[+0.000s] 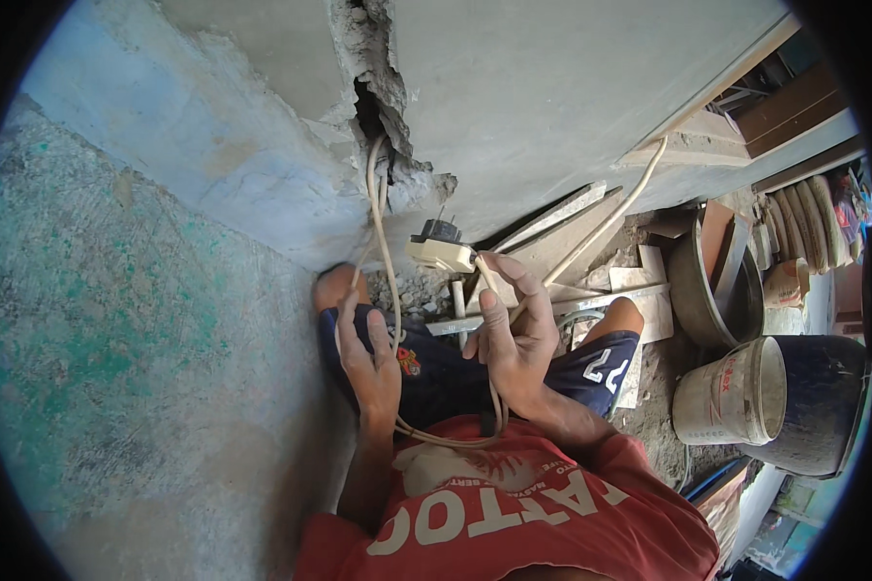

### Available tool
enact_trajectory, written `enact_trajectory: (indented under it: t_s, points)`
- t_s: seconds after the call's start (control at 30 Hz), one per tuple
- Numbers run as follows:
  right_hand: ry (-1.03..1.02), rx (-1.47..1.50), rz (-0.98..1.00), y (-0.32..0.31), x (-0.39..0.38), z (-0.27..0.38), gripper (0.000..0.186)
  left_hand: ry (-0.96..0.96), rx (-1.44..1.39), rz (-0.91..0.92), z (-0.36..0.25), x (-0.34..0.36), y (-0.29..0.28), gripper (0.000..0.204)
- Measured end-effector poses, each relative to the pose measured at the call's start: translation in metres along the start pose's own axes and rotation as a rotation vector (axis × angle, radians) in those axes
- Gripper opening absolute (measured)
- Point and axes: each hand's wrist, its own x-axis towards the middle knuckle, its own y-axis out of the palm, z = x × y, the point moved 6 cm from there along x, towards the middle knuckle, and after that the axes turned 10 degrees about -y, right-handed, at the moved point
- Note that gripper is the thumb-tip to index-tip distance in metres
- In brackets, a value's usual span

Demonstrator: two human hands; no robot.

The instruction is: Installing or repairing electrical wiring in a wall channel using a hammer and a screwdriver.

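A cream cable (386,247) comes out of a broken crack in the wall and hangs in a loop across my lap. My right hand (523,344) is closed round this cable just below a cream socket block (441,255), thumb and forefinger bent around it. Sitting on top of the block is a black plug-like piece (441,230) with a thin prong or wire sticking up. Beside the loop, my left hand (370,373) has its fingers stretched and thumb apart. One strand reaches its fingertips and another passes close to the thumb; no firm grip shows.
The wall crack (373,92) has rough edges, with rubble (421,290) below. Boards (567,228) lean at the wall beyond my right hand, with another cable length (610,218) across them. To the right stand a round metal basin (693,281), a white bucket (722,397) and a dark tub (814,402).
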Motion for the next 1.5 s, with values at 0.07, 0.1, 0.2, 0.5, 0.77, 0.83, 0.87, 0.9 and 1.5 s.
enact_trajectory:
  t_s: [0.07, 0.1, 0.2, 0.5, 0.77, 0.83, 0.87, 0.9, 1.5]
  points:
    - [0.046, -0.062, 0.018, 0.005, 0.008, -0.012, 0.031, -0.089, -0.389, 0.178, -0.014, -0.003, 0.006, 0.029]
    - [0.047, -0.061, 0.02, 0.006, 0.011, -0.016, 0.031, -0.135, -0.454, 0.245, -0.028, -0.003, 0.008, 0.019]
    - [-0.009, -0.051, 0.015, 0.011, 0.016, -0.018, 0.03, -0.065, -0.355, 0.224, -0.038, 0.003, 0.015, 0.022]
    - [0.107, -0.564, -0.216, -0.124, 0.002, -0.039, 0.022, 0.231, 0.251, 0.033, 0.039, 0.03, 0.047, 0.076]
    - [0.03, -1.054, 0.041, -0.21, -0.001, -0.106, 0.034, -0.222, -0.61, 0.346, -0.017, 0.027, 0.053, 0.025]
    - [0.143, -0.964, 0.035, -0.201, 0.001, -0.112, 0.037, -0.339, -0.776, 0.372, -0.049, 0.033, 0.053, 0.026]
    - [0.141, -0.965, 0.041, -0.2, 0.0, -0.118, 0.037, -0.447, -0.94, 0.397, -0.06, 0.037, 0.058, 0.026]
    - [0.125, -0.893, 0.055, -0.197, -0.001, -0.123, 0.04, -0.449, -0.944, 0.393, -0.073, 0.04, 0.06, 0.026]
    - [0.183, -1.639, 0.584, -0.155, 0.004, -0.094, 0.053, 0.069, -0.428, -0.007, -0.11, 0.084, 0.047, 0.025]
